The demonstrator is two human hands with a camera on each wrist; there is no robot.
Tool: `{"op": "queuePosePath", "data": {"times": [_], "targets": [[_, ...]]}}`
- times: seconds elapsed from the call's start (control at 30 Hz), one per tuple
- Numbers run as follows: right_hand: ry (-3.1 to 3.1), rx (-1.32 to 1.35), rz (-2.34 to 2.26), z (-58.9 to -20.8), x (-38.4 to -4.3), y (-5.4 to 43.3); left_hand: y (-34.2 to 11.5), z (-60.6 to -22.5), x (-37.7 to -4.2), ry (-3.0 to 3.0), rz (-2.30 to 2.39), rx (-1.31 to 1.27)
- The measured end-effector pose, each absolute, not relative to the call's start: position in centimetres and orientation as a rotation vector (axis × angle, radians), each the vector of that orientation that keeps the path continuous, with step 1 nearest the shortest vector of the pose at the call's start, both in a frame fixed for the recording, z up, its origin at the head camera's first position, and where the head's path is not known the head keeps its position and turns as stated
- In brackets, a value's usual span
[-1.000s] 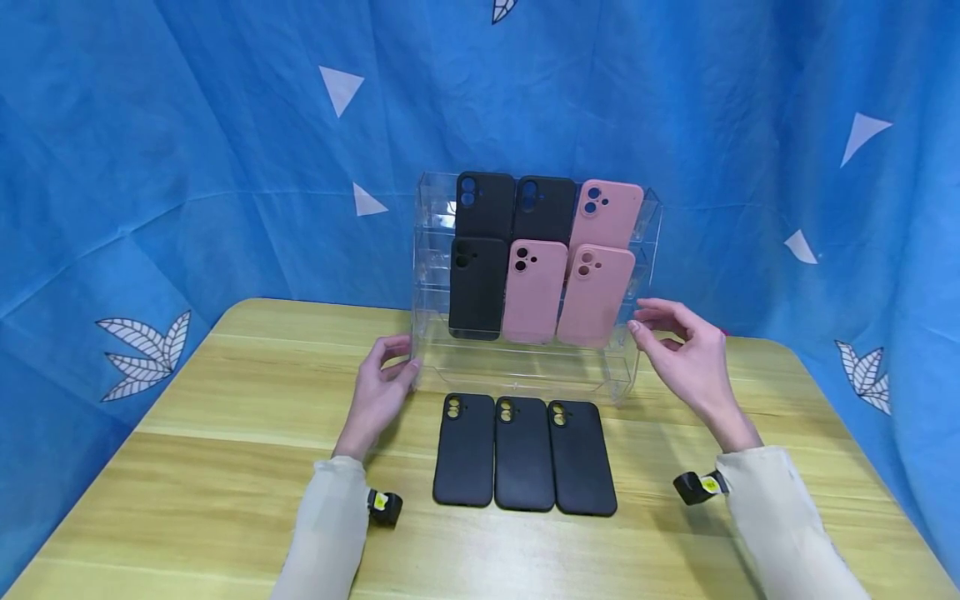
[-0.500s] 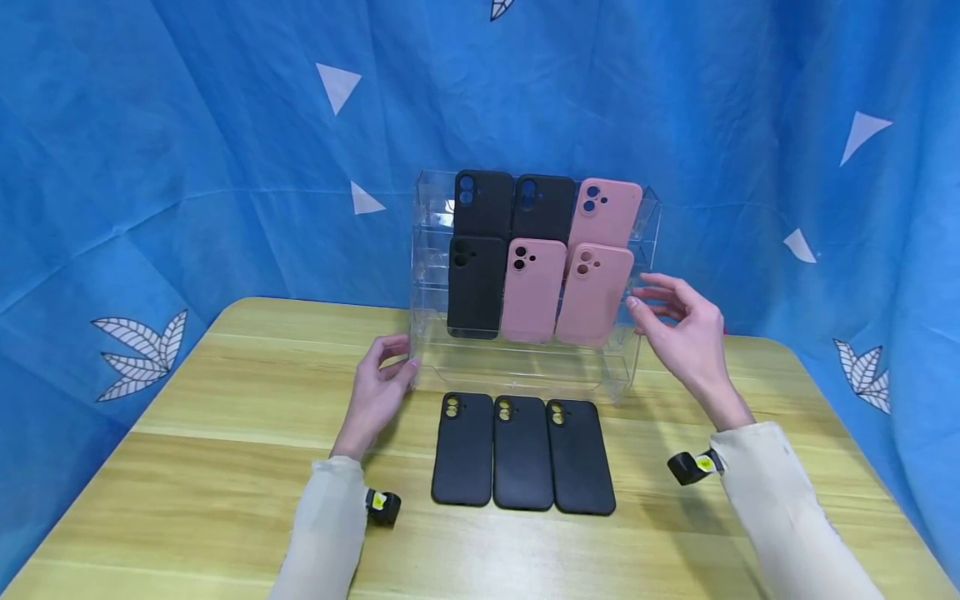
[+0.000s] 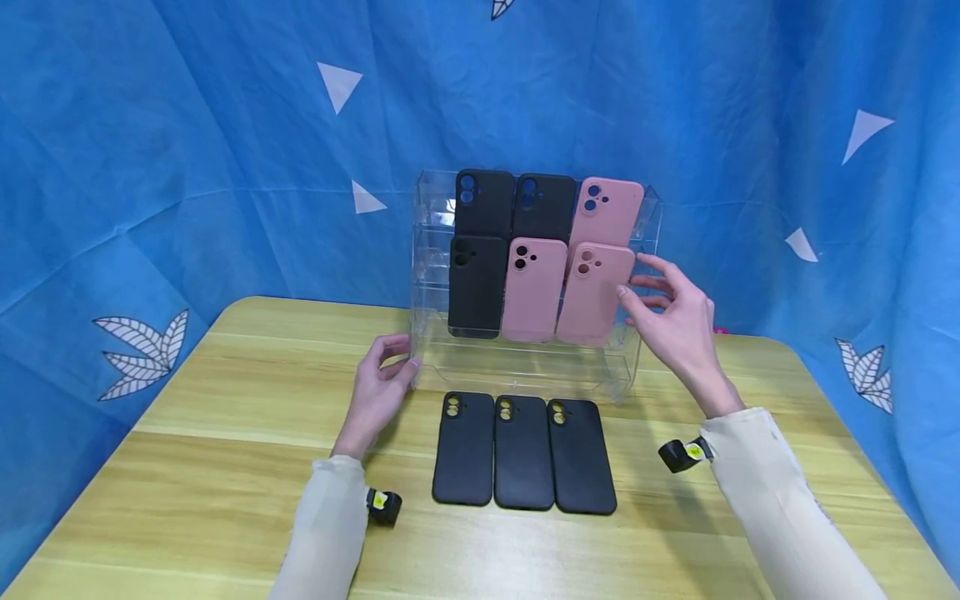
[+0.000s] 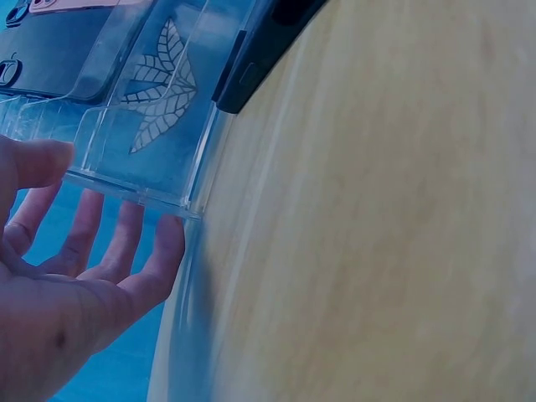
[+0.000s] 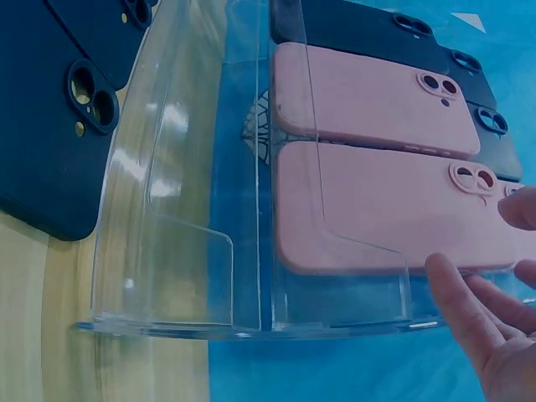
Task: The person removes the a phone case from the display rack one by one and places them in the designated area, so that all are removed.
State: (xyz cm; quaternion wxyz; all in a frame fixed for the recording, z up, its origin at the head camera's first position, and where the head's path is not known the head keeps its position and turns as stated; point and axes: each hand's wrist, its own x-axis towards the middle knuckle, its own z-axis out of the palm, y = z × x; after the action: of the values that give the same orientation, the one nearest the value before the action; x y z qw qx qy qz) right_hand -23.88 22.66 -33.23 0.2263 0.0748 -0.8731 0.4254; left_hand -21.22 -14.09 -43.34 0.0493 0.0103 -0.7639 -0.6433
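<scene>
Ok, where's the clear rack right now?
In the head view, the rack stands toward the back of the table, between the left hand and the right hand, just behind three black cases lying flat.

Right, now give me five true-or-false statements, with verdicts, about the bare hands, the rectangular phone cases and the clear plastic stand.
1. Three black rectangular phone cases lie on the pale wooden table. True.
2. Those three are stacked. False: they lie side by side.
3. The left hand touches the side of the clear plastic stand. True.
4. The stand holds four pink cases. False: it holds three pink cases and three black ones.
5. The right hand is nearest the lower row's rightmost pink case. True.
</scene>
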Motion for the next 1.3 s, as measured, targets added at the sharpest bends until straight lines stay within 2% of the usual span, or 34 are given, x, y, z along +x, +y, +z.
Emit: {"op": "queuePosePath", "data": {"times": [0.43, 0.77, 1.3], "targets": [[-2.471, 0.172, 1.036, -32.5, -24.6, 22.3, -14.0, -43.4, -21.4, -2.320, -1.954, 0.031], [-2.370, 0.284, 0.917, -33.5, -25.0, 22.5, -14.0, -43.3, -21.4, -2.330, -1.948, 0.029], [-2.246, 0.317, 1.267, -34.1, -24.6, 22.0, -14.0, -43.4, -21.2, -2.330, -1.957, 0.036]]}}
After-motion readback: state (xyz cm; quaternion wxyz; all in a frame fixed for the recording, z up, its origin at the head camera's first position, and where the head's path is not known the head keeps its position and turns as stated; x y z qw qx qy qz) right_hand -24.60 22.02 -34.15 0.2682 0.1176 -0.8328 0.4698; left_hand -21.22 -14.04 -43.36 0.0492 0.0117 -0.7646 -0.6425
